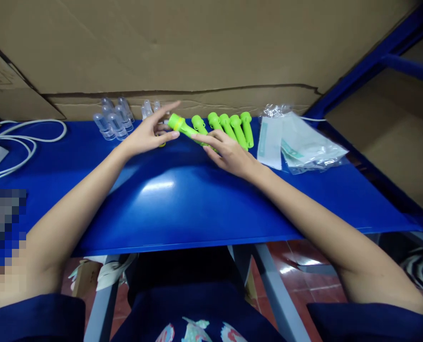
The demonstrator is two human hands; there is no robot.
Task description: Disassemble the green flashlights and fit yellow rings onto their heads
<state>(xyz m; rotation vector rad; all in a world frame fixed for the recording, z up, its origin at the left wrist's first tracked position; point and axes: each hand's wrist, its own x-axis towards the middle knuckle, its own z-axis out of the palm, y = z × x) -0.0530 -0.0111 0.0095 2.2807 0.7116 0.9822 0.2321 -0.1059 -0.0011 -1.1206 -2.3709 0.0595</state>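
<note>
Several bright green plastic flashlights [233, 127] lie in a row at the back of the blue table [183, 199]. The leftmost green flashlight [181, 126] lies tilted between my hands. My left hand [150, 133] has its fingers stretched out, with the tips touching that flashlight's head. My right hand [227, 152] rests flat on the table with fingers spread over the flashlight's body. A small yellow part [161, 144] peeks out under my left hand.
Clear plastic bottle-like pieces [113, 121] stand at the back left. Plastic bags with paper inserts [300, 142] lie at the right. White cables [22, 137] curl at the far left. Cardboard [183, 52] walls off the back.
</note>
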